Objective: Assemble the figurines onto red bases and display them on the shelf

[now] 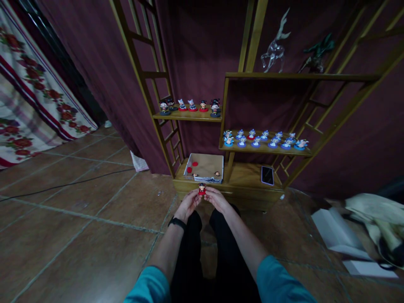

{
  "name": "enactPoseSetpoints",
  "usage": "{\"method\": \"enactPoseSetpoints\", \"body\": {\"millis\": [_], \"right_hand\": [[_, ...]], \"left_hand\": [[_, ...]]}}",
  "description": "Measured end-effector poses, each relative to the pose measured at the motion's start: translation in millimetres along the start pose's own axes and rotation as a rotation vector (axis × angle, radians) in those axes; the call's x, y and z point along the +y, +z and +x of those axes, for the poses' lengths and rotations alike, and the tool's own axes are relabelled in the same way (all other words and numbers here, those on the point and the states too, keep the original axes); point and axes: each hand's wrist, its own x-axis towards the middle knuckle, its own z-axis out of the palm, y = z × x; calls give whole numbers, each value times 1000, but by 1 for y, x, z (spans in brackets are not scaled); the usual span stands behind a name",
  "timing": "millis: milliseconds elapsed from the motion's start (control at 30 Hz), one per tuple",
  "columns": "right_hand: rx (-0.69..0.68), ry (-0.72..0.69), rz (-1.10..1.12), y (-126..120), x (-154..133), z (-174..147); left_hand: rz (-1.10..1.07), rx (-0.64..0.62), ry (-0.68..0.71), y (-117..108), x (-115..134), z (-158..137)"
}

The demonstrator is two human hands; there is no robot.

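Between my two hands is a small figurine [202, 188] with dark hair and a red base, held upright just in front of the cabinet's lower ledge. My left hand [190, 201] pinches it from the left, and a dark band circles that wrist. From the right, the fingers of my right hand [216, 198] close on the same figurine. Right behind it lies a shallow box [206, 164], with red round bases [195, 163] and a few small figurine parts [217, 173] inside.
Several figurines [192, 105] stand on the upper left shelf, and blue and purple ones [256, 142] on the right shelf. A phone [267, 175] lies on the lower ledge. Higher up stands a clear deer ornament [274, 54]. White boxes [339, 231] rest on the floor at right.
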Motion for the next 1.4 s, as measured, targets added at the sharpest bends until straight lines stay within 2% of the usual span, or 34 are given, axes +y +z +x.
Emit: {"method": "enactPoseSetpoints", "body": {"millis": [133,333,667,933,1067,1133,1200,1300,1400], "right_hand": [[-25,-13,-23,3,-2,-4],[-89,-119,-78,12,-4,-11],[-113,-258,-340,11,4,-9],[-120,-282,-428,17,1,-12],[-99,-282,-452,22,-7,-10],[-106,-320,-457,31,-22,-7],[-92,-393,-466,47,-49,-4],[-135,-492,-540,84,-107,3],[-120,-663,-599,129,-172,16]], "left_hand": [[-22,5,3,1,1,-3],[-24,19,31,1,-1,-4],[-28,59,36,-2,-1,-6],[-15,39,3,3,3,-12],[-72,49,32,-1,3,-12],[-117,60,50,-4,4,-13],[-140,48,62,-6,5,-15],[-146,41,69,-7,8,-20],[-153,72,58,-6,11,-23]]}}
